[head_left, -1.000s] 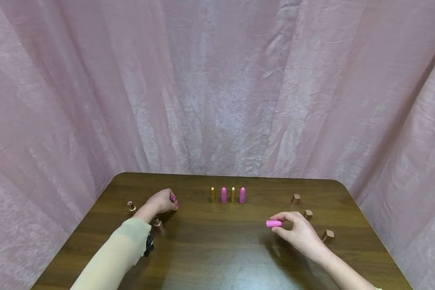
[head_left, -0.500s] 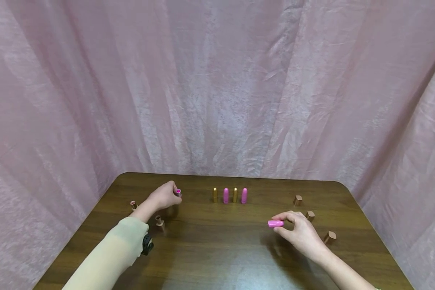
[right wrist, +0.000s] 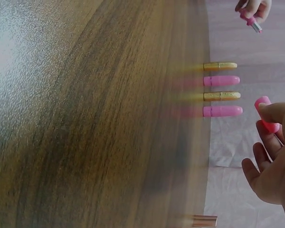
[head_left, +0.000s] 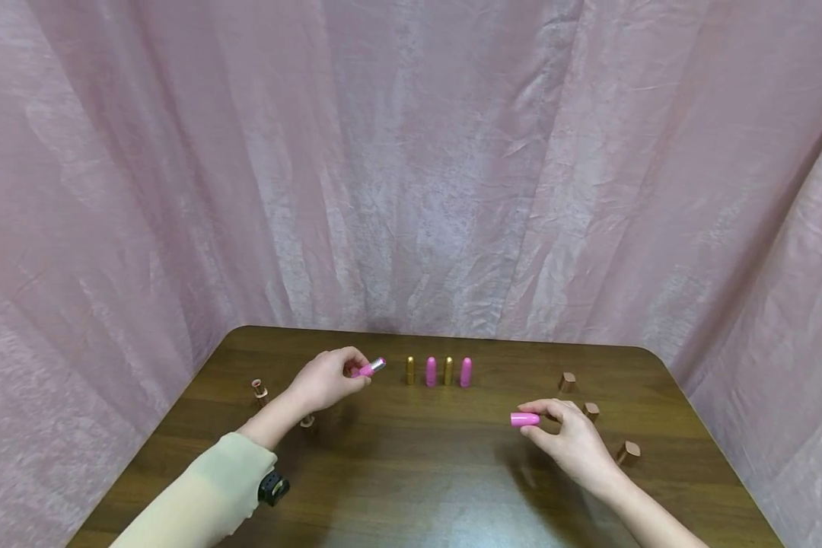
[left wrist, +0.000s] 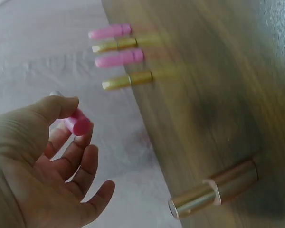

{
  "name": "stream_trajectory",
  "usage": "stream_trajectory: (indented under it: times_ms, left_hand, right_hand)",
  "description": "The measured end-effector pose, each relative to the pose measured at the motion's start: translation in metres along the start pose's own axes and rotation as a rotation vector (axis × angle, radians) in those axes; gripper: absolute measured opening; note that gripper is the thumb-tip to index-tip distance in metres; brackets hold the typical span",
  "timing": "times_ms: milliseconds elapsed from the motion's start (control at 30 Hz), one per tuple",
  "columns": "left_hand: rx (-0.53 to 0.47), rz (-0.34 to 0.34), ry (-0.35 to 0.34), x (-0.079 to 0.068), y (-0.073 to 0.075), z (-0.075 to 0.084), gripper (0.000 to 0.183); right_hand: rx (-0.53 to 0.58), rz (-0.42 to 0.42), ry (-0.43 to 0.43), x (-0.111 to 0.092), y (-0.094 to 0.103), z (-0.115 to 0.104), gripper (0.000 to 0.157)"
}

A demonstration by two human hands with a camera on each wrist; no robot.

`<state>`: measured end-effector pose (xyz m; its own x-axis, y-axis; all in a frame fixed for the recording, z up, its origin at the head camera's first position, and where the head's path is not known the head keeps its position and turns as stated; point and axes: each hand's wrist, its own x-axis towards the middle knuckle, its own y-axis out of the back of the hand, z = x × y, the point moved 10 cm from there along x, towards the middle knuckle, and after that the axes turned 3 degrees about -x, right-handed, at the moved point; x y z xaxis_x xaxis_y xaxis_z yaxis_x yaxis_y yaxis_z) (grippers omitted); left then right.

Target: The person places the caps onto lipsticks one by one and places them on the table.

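Note:
My left hand (head_left: 332, 378) pinches a pink lipstick base (head_left: 370, 368) between thumb and fingers, above the table's left half. Its silver end tilts up to the right; in the left wrist view its round pink bottom (left wrist: 81, 126) faces the camera. On the right side, thumb and fingertips of my right hand (head_left: 568, 440) hold a pink lipstick cap (head_left: 524, 419) lying sideways, its rounded tip toward the palm. Between the hands stands a row of upright lipsticks: a gold one (head_left: 410, 371), a pink one (head_left: 431, 372), another gold one (head_left: 448, 371) and another pink one (head_left: 466, 373).
Rose-gold uncapped lipsticks stand at the left, one (head_left: 259, 391) farther out and one (head_left: 307, 422) partly behind the left wrist. Three rose-gold caps (head_left: 567, 382) stand at the right, near the right hand. A pink curtain (head_left: 411, 167) hangs behind the brown table (head_left: 411, 472).
My left hand has moved right and lifted the pink lipstick base, turning it from upright to tilted right. My right hand keeps its hold on the cap, nearly still.

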<state>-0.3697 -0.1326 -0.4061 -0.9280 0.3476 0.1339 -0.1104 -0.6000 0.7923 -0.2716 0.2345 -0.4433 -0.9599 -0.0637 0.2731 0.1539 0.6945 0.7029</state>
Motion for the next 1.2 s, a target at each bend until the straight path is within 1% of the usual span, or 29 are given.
stream_trajectory:
  times_ms: [100,267,433,600,700,833,967,1100,1200]
  left_hand:
    - [0.053,0.036,-0.061,-0.006,-0.002,0.014,0.013]
    - [0.134,0.098,-0.130,-0.020,-0.006,0.034,0.017]
    - [0.202,0.144,-0.219,-0.034,-0.013,0.053,0.021]
    - [0.268,0.175,-0.337,-0.048,-0.026,0.076,0.022]
    - [0.297,0.171,-0.383,-0.052,-0.038,0.086,0.021]
    - [0.320,0.159,-0.418,-0.054,-0.054,0.097,0.019]
    - [0.325,0.152,-0.432,-0.053,-0.066,0.104,0.019]
    - [0.322,0.142,-0.426,-0.052,-0.075,0.107,0.018]
    - [0.324,0.137,-0.427,-0.051,-0.079,0.110,0.017]
  right_hand:
    - [0.020,0.002,-0.004,0.000,0.000,0.000,0.030]
    - [0.029,0.016,-0.010,-0.001,0.001,0.000,0.030]
    - [0.026,0.043,0.025,-0.001,0.001,-0.007,0.024]
    - [0.053,0.069,0.077,-0.002,-0.001,-0.018,0.024]
    - [0.066,0.073,0.107,-0.003,-0.005,-0.026,0.026]
    - [0.076,0.068,0.152,-0.005,-0.012,-0.037,0.027]
    - [0.090,0.069,0.192,-0.007,-0.020,-0.047,0.028]
    - [0.083,0.082,0.228,-0.007,-0.026,-0.054,0.031]
    - [0.084,0.078,0.248,-0.007,-0.030,-0.058,0.031]
